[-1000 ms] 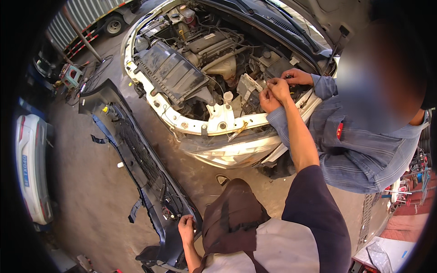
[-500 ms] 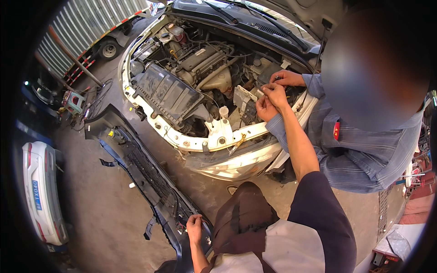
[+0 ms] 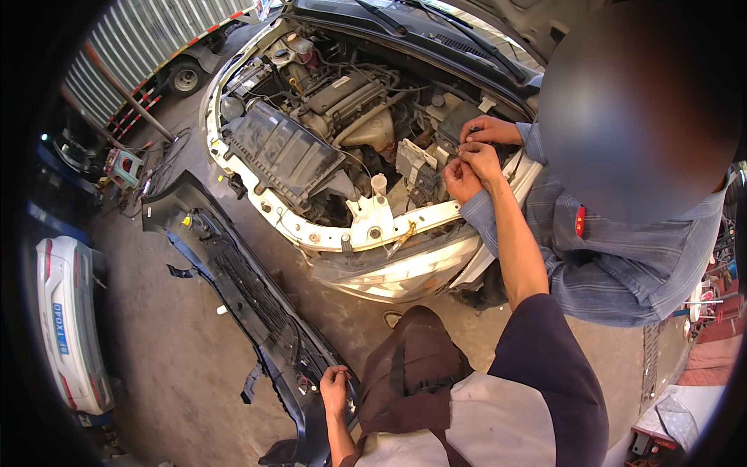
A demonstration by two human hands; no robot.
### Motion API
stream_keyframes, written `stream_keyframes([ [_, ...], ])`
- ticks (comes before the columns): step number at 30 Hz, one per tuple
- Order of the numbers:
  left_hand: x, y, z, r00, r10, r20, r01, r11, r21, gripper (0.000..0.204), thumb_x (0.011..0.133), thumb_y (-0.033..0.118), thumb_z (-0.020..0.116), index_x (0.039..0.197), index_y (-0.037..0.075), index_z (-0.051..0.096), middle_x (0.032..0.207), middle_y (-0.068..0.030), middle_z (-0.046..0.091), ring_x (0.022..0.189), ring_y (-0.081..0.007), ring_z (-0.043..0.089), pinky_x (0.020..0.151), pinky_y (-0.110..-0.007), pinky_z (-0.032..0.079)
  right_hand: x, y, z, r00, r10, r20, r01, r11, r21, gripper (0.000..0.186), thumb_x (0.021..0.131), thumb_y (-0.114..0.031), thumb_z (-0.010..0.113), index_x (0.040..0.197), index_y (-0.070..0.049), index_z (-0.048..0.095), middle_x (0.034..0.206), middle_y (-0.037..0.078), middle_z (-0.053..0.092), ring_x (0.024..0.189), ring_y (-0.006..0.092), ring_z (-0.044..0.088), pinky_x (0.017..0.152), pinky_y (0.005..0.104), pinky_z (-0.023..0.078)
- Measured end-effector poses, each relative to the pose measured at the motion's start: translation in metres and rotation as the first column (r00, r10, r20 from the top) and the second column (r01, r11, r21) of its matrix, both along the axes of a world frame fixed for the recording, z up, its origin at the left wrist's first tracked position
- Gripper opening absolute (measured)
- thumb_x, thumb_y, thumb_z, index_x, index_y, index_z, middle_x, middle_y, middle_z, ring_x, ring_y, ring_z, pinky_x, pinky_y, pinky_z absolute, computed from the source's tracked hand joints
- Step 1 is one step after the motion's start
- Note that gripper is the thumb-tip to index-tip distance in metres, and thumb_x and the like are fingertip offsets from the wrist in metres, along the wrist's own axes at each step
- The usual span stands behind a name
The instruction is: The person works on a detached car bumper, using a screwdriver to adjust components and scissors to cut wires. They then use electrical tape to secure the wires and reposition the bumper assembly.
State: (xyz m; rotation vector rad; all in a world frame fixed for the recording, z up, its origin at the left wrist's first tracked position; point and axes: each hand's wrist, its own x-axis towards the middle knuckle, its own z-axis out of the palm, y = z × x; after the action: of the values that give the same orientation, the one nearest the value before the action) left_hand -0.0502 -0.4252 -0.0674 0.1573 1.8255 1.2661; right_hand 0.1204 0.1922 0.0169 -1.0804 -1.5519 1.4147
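My right hand (image 3: 482, 162) reaches over the car's front corner, fingers pinched together. It meets the hands of a co-worker: one hand (image 3: 493, 131) just beyond mine, the other (image 3: 462, 182) just below it. A small dark piece (image 3: 473, 131) shows at the far hand's fingertips; what my own fingers hold is hidden. All three hands are above the engine bay, beside a grey-white module (image 3: 416, 162) and a black box (image 3: 459, 123). Low on the left, my left hand (image 3: 334, 383) is closed with bent fingers over the detached dark bumper (image 3: 261, 303); its contents are too small to make out.
The engine (image 3: 346, 101) and a black air-filter housing (image 3: 284, 152) lie exposed behind the pale front frame (image 3: 311, 235). Below it sits a headlight (image 3: 397, 272). A white car (image 3: 74, 327) stands at the left, a truck (image 3: 159, 54) at the far left, a small stool (image 3: 123, 170) nearby.
The whole view has shifted slightly. The co-worker's nearer hand has moved a little closer to my right hand. My left hand stays over the bumper.
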Motion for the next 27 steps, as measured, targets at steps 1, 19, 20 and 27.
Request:
stream_keyframes([
  [1,0.000,0.001,0.002,1.000,-0.003,-0.006,0.003,1.000,-0.002,0.015,0.096,0.007,0.050,0.100,0.002,0.064,0.076,-0.0022,0.062,0.056,-0.0060,0.048,0.050,-0.021,0.038,-0.001,-0.002,0.001,1.000,-0.005,-0.018,0.005,1.000,-0.025,0.018,0.084,0.000,0.068,0.100,0.008,0.067,0.095,0.011,0.067,0.078,0.0185,0.062,0.067,0.0311,0.051],
  [19,0.004,0.011,0.001,0.998,-0.067,-0.017,0.067,0.998,0.000,0.014,0.095,0.006,0.050,0.100,0.000,0.062,0.075,-0.0029,0.060,0.056,-0.0075,0.049,0.051,-0.022,0.039,0.023,0.009,-0.004,0.969,-0.038,-0.243,-0.014,0.978,-0.209,0.016,0.084,0.000,0.068,0.099,0.008,0.069,0.085,0.010,0.066,0.070,0.0168,0.060,0.062,0.0291,0.049],
  [20,0.004,0.013,0.003,0.997,-0.076,-0.019,0.076,0.997,-0.004,0.015,0.095,0.006,0.050,0.100,0.000,0.062,0.075,-0.0032,0.060,0.056,-0.0077,0.049,0.051,-0.022,0.039,0.024,0.011,-0.004,0.978,-0.030,-0.208,-0.013,0.980,-0.200,0.017,0.085,0.000,0.069,0.099,0.008,0.069,0.085,0.010,0.066,0.070,0.0161,0.059,0.061,0.0287,0.048],
  [27,0.002,0.018,0.002,0.993,-0.112,-0.024,0.112,0.994,-0.006,0.016,0.095,0.005,0.049,0.103,-0.002,0.061,0.075,-0.0046,0.060,0.057,-0.0090,0.051,0.052,-0.023,0.040,0.027,0.017,-0.012,0.967,0.026,-0.254,-0.081,0.974,-0.210,0.020,0.090,-0.007,0.067,0.104,0.008,0.068,0.095,0.010,0.067,0.084,0.0165,0.063,0.072,0.0270,0.051],
])
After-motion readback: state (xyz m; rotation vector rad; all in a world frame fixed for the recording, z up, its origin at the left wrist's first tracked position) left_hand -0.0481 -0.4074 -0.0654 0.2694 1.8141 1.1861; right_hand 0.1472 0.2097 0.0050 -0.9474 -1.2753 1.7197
